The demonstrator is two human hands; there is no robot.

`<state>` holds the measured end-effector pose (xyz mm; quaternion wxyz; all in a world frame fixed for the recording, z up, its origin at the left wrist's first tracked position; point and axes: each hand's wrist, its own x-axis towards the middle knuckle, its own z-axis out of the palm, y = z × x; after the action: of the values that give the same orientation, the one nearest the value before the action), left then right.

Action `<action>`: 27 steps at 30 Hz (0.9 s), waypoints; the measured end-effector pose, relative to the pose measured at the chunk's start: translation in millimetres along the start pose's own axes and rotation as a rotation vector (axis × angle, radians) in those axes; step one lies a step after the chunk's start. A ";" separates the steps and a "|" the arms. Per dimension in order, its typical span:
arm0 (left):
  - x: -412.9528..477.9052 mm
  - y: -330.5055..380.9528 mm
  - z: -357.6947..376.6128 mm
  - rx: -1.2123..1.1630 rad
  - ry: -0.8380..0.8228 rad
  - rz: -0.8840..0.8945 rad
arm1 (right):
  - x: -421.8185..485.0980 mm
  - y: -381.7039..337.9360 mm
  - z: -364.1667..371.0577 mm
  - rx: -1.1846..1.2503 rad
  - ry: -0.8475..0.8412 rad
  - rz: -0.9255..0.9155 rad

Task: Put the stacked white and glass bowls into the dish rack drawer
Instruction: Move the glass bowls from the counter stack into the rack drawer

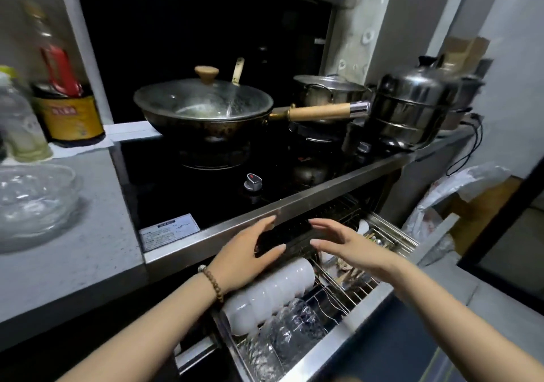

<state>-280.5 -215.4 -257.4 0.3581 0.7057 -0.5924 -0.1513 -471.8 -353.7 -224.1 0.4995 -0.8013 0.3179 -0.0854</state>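
Note:
A stack of white bowls (270,293) lies on its side in the pulled-out dish rack drawer (353,331) below the stove. Just in front of it, stacked glass bowls (291,331) lie in the same wire rack. My left hand (250,252) hovers over the far end of the white stack, fingers spread, holding nothing. My right hand (347,243) is open beside it above the rack, palm facing the left hand. Another glass bowl (32,199) sits on the grey counter at the left.
A lidded wok (206,105) with a wooden handle, a steel pot (329,90) and a steel steamer (412,108) stand on the black stove. Bottles (67,99) line the left counter. The stove's steel front edge (294,205) overhangs the drawer. Utensils lie in the rack's right part.

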 end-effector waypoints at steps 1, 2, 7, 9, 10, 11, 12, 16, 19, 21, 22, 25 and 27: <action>-2.9 5.7 -16.4 -0.002 0.032 0.018 | -1.3 -12.7 0.9 -0.021 0.023 -0.045; -6.3 10.7 -33.0 -0.003 0.064 0.035 | -1.3 -25.6 3.0 -0.043 0.043 -0.093; -28.5 22.2 -117.2 0.075 0.208 0.091 | 8.8 -97.0 30.7 -0.172 0.048 -0.303; -40.0 17.3 -148.4 0.112 0.263 0.072 | 17.6 -122.7 46.8 -0.202 0.036 -0.357; -46.7 12.4 -163.1 0.128 0.290 0.057 | 22.1 -135.1 55.2 -0.212 0.026 -0.375; -53.3 6.7 -176.7 0.140 0.311 0.039 | 26.8 -146.6 64.0 -0.225 0.011 -0.393; -60.8 0.4 -189.6 0.148 0.328 0.017 | 31.7 -157.5 73.1 -0.238 -0.006 -0.412; -91.2 -28.1 -231.3 0.169 0.396 -0.083 | 52.9 -193.1 112.5 -0.267 -0.072 -0.482; -110.7 -52.4 -252.5 0.204 0.450 -0.162 | 68.2 -212.9 141.7 -0.266 -0.122 -0.513; -121.7 -68.0 -263.6 0.225 0.464 -0.216 | 78.5 -223.0 159.6 -0.253 -0.145 -0.520; -126.7 -75.4 -268.6 0.225 0.465 -0.242 | 83.6 -227.1 168.0 -0.248 -0.154 -0.522; -139.2 -94.3 -279.4 0.207 0.482 -0.303 | 97.8 -236.4 192.0 -0.239 -0.187 -0.522; -145.4 -104.8 -283.8 0.181 0.507 -0.329 | 107.3 -240.6 206.5 -0.237 -0.198 -0.521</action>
<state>-59.9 18.8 -161.8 0.4006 0.8364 -0.3731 0.0269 -191.8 -191.5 -138.3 0.3922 -0.9131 0.0589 -0.0944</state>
